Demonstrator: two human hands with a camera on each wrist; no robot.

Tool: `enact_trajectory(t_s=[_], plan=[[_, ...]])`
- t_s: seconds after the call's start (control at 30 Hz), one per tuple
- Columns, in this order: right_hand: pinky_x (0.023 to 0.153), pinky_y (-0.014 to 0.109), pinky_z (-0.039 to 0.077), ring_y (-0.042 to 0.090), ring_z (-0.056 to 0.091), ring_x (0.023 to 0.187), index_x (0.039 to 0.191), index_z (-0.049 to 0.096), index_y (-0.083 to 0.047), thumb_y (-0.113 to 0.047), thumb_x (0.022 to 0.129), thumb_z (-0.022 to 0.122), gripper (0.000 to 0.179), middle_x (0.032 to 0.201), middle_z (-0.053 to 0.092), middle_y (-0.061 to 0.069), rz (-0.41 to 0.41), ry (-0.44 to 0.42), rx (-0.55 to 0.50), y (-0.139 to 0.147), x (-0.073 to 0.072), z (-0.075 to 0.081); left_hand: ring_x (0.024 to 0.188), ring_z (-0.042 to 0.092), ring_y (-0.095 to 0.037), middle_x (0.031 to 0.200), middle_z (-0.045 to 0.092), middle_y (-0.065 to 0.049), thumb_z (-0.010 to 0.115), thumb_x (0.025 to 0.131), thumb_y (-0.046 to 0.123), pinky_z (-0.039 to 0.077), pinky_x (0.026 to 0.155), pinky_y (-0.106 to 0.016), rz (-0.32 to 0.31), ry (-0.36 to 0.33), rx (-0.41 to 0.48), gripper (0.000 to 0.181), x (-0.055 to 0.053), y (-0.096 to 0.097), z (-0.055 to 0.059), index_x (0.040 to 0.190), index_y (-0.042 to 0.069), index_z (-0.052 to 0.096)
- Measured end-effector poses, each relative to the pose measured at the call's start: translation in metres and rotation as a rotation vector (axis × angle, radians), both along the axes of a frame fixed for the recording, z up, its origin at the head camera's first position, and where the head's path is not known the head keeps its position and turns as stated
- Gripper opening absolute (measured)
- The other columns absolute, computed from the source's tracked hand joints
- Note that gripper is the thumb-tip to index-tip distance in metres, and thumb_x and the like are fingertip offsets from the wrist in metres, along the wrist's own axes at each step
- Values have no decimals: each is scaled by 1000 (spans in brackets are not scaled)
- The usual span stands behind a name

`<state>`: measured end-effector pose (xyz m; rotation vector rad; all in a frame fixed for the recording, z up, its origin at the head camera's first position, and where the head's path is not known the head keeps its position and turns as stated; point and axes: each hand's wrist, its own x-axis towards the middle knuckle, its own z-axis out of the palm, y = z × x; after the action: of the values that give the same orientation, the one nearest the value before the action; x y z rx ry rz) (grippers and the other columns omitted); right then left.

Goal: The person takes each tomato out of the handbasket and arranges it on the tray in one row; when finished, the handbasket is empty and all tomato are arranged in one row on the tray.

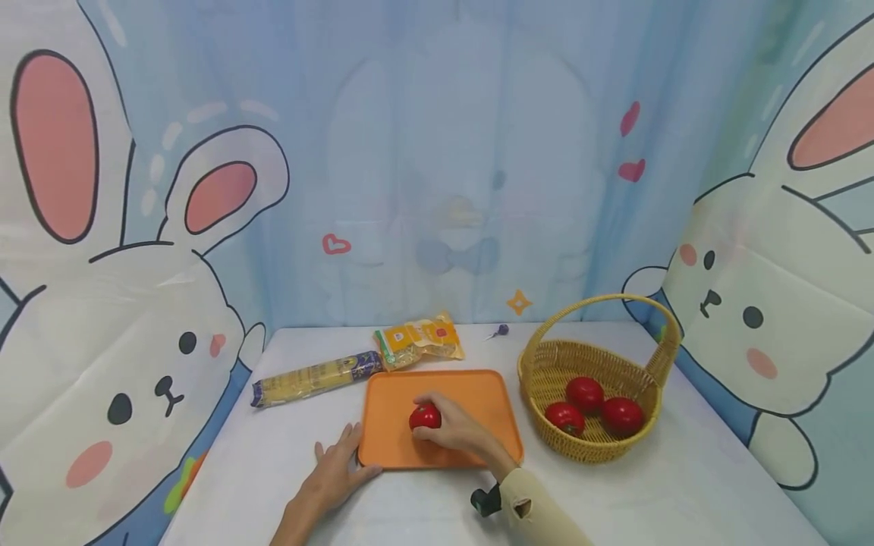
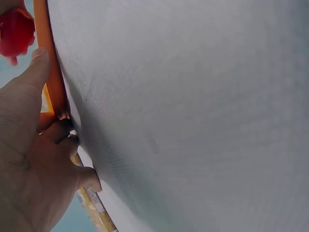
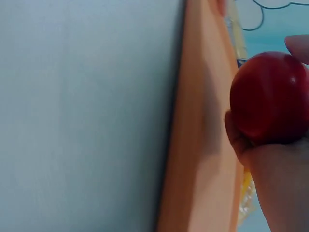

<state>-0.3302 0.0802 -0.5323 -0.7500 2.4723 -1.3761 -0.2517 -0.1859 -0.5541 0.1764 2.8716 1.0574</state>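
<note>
My right hand grips a red tomato between curled fingers and thumb, over the orange tray. In the right wrist view the tomato looks a little above the tray floor. My left hand is at the tray's near left corner, fingers extended and spread. In the left wrist view its thumb touches the tray's near side, and the other fingers lie by the corner and the white tabletop. A yellow wicker basket with three tomatoes stands right of the tray.
Behind the tray lies a yellow bag of food. A long pack of noodles lies to its left. A small dark lollipop is near the back edge. The basket's tall handle arches upward. A printed curtain hangs behind.
</note>
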Motion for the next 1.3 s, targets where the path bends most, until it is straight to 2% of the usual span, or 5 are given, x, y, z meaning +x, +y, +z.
enact_trajectory(t_s=[0.17, 0.5, 0.77, 1.07, 1.3], plan=[[110, 59, 56, 36, 57, 131, 146, 60, -7, -19, 91, 88, 63, 146, 61, 15, -55, -6, -31, -12, -1, -7, 156, 33, -52, 166, 39, -32, 83, 96, 42, -1, 120, -86, -12, 19, 2, 91, 1, 1, 0, 161, -6, 42], [110, 61, 55, 39, 59, 128, 136, 69, -6, -11, 81, 97, 62, 136, 62, 17, -132, 128, 31, -51, -4, -12, 156, 34, -52, 165, 41, -32, 84, 94, 42, 1, 118, -87, 5, 22, -22, 92, 3, -3, -1, 161, -6, 43], [111, 60, 54, 38, 63, 128, 137, 60, -8, -12, 80, 98, 69, 137, 67, 16, -199, 54, -34, -73, -13, -16, 156, 34, -53, 165, 42, -31, 84, 94, 43, 1, 118, -87, 6, 21, -14, 92, 2, -4, 0, 161, -5, 43], [109, 60, 56, 41, 60, 133, 145, 59, -5, -21, 82, 98, 76, 141, 64, 18, -255, -10, -16, -90, -14, -14, 155, 35, -52, 165, 42, -31, 84, 93, 46, 3, 119, -87, 9, 5, -27, 94, 0, -1, 0, 162, -3, 42], [111, 59, 55, 40, 59, 136, 150, 55, -6, -25, 83, 98, 82, 147, 62, 18, -237, 18, -64, -87, -14, -19, 155, 35, -53, 165, 42, -31, 84, 93, 45, 3, 119, -87, -1, 0, -23, 94, 0, -1, -1, 163, -3, 42]])
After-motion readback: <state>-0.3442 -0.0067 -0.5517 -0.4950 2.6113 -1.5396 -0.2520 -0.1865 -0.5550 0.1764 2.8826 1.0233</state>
